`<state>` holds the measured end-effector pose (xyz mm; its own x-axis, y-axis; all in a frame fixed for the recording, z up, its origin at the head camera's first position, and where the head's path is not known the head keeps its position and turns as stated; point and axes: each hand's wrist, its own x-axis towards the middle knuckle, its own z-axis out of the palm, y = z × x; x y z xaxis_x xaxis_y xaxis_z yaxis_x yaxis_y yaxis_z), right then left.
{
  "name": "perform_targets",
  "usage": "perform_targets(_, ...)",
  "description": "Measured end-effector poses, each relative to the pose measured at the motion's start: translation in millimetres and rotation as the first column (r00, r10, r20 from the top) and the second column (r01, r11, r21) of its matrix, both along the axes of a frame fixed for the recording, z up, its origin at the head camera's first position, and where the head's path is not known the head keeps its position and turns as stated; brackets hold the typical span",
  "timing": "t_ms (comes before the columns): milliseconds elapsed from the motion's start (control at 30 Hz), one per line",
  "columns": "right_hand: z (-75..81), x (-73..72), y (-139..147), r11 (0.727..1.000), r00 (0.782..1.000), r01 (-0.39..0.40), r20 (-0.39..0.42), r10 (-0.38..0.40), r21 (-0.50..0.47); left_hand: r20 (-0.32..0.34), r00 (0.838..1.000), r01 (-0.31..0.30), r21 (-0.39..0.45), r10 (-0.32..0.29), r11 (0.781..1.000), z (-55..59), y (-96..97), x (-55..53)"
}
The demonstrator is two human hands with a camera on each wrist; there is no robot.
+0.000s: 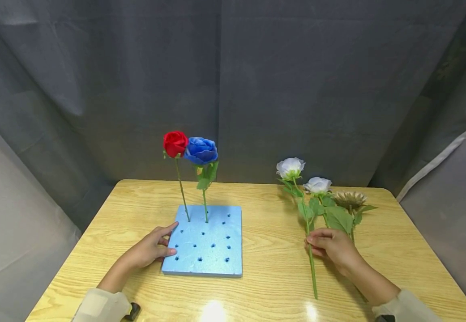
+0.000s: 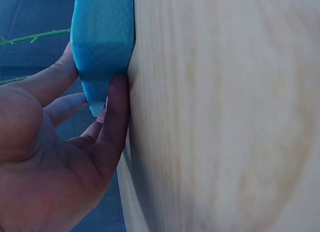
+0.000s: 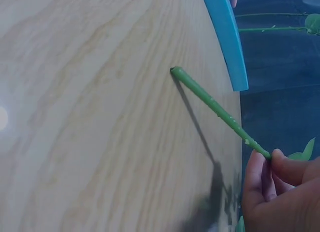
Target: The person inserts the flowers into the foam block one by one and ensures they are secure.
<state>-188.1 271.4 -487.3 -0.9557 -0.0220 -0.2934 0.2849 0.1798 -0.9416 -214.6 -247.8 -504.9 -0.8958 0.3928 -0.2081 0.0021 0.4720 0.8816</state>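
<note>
A blue foam board (image 1: 212, 264) with rows of holes lies on the table. My left hand (image 1: 150, 247) grips its left edge, thumb on the top face and fingers along the side, also seen close up in the left wrist view. A red rose (image 1: 175, 144) and a blue rose (image 1: 201, 151) stand in the board's far holes. Over on the right, my right hand (image 1: 333, 248) pinches the green stem (image 3: 215, 106) of a white rose (image 1: 290, 168) between thumb and fingertips. The stem's lower end points toward the near edge, its shadow beside it.
A second white rose (image 1: 318, 185) and a beige sunflower-like bloom (image 1: 350, 199) lie beyond the right hand, their stems partly hidden by it. The wooden table (image 1: 273, 268) ends at a dark grey curtain (image 1: 257, 89) behind; paler cloth hangs at both sides.
</note>
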Motion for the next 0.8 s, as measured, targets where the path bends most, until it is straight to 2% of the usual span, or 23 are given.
perform_targets(233,8.3,-1.1,-6,1.0,0.999,-0.025,-0.04,0.026,0.007,-0.002,1.0,-0.002,-0.003,0.002,1.0,0.7,0.7,0.2)
perform_targets(500,14.1,-5.5,-18,1.0,0.993,-0.02,-0.113,0.018,-0.022,-0.012,1.0,0.001,-0.024,-0.001,1.0,1.4,0.7,0.4)
perform_targets(800,21.1,-12.9,-36,1.0,0.976,-0.017,-0.215,0.017,0.001,-0.01,1.0,0.007,-0.013,-0.007,1.0,0.3,-0.2,0.1)
